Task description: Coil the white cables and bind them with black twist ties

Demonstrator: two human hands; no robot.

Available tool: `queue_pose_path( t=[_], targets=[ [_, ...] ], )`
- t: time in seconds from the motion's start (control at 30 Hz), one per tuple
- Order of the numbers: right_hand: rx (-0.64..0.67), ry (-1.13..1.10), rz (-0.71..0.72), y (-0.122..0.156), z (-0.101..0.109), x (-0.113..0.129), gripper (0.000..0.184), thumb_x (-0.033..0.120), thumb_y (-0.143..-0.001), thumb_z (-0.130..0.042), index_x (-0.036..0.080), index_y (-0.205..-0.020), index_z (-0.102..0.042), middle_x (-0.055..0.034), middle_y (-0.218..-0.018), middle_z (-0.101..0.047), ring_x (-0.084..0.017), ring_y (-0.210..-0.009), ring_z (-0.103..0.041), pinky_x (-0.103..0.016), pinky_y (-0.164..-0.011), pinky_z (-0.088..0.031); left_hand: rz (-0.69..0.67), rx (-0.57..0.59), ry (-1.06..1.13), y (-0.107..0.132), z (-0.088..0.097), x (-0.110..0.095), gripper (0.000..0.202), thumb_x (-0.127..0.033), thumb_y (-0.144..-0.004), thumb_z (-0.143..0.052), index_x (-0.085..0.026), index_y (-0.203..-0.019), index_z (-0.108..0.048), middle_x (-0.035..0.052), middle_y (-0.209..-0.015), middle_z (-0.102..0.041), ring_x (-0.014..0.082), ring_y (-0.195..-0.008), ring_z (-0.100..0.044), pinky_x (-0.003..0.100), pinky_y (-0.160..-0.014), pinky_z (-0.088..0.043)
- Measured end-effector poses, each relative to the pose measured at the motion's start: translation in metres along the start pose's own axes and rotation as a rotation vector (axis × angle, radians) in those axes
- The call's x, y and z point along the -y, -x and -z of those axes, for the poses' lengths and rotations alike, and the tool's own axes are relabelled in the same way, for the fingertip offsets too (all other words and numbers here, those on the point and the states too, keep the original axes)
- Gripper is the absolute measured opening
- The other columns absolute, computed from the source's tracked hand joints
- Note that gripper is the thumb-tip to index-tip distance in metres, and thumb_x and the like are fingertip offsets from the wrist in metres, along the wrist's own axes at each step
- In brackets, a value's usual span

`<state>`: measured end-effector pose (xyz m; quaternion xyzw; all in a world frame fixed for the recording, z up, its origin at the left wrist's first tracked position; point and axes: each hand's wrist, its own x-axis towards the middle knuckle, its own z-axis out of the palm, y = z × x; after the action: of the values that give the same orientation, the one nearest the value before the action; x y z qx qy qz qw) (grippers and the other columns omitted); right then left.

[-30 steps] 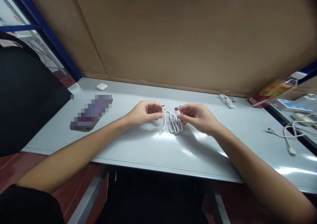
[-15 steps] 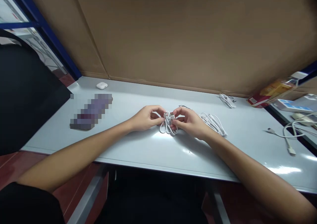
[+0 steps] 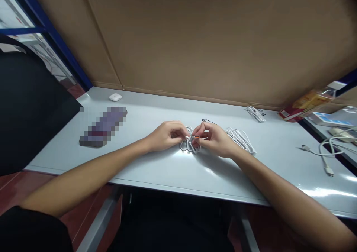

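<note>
A coiled white cable [image 3: 189, 145] lies at the middle of the pale grey table [image 3: 156, 170], held between both hands. My left hand [image 3: 166, 135] pinches one end of it from the left. My right hand [image 3: 214, 139] pinches the other end, a plug with an orange tip, from the right. The two ends are almost touching above the coil. Both hands rest low on the tabletop.
A second coiled white cable [image 3: 240, 139] lies just right of my right hand, a third [image 3: 256, 113] near the back wall. A loose cable [image 3: 323, 151] trails at far right. A white earbud case [image 3: 115, 97] and a blurred flat object [image 3: 103, 126] sit at left. A brown cardboard wall stands behind.
My hands have come together from about a hand's width apart, bringing the two cable ends close. They have also sunk toward the table. The second coiled cable has come into sight.
</note>
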<state>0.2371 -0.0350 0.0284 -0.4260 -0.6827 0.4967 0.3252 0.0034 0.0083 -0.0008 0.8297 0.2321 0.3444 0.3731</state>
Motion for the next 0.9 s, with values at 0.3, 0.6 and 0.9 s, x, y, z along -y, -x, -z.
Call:
queue_pose_path(
  t=[0.3, 0.6, 0.9],
  targets=[
    [-0.003, 0.015, -0.011, 0.001, -0.002, 0.002, 0.019, 0.025, -0.083, -0.070, 0.022, -0.080, -0.052, -0.0035, -0.091, -0.071, -0.020, -0.080, -0.073, -0.033, -0.066, -0.054, 0.068, -0.004, 0.057, 0.001, -0.001, -0.001, 0.010, -0.017, -0.089, -0.066, -0.018, -0.093, -0.075, 0.0055, -0.095, -0.073, 0.0163, -0.086, -0.070, 0.028, -0.076, -0.054],
    [-0.164, 0.209, -0.113, 0.001, 0.038, 0.016, 0.044, 0.033, -0.085, -0.073, 0.026, -0.128, -0.065, -0.0034, -0.091, -0.069, -0.017, -0.067, -0.066, -0.033, -0.063, -0.057, 0.347, -0.275, -0.157, -0.010, 0.031, -0.005, 0.024, -0.022, -0.081, -0.063, -0.019, -0.097, -0.081, 0.0052, -0.103, -0.069, 0.0080, -0.058, -0.048, 0.025, -0.056, -0.039],
    [0.120, 0.314, -0.317, 0.009, 0.090, 0.026, 0.040, 0.029, -0.087, -0.067, 0.025, -0.127, -0.065, -0.0042, -0.097, -0.069, -0.017, -0.068, -0.071, -0.035, -0.068, -0.059, 0.511, -0.436, -0.344, -0.009, 0.073, 0.024, 0.031, -0.027, -0.081, -0.066, -0.020, -0.108, -0.079, 0.0062, -0.103, -0.072, 0.0129, -0.063, -0.053, 0.030, -0.065, -0.046]
  ],
)
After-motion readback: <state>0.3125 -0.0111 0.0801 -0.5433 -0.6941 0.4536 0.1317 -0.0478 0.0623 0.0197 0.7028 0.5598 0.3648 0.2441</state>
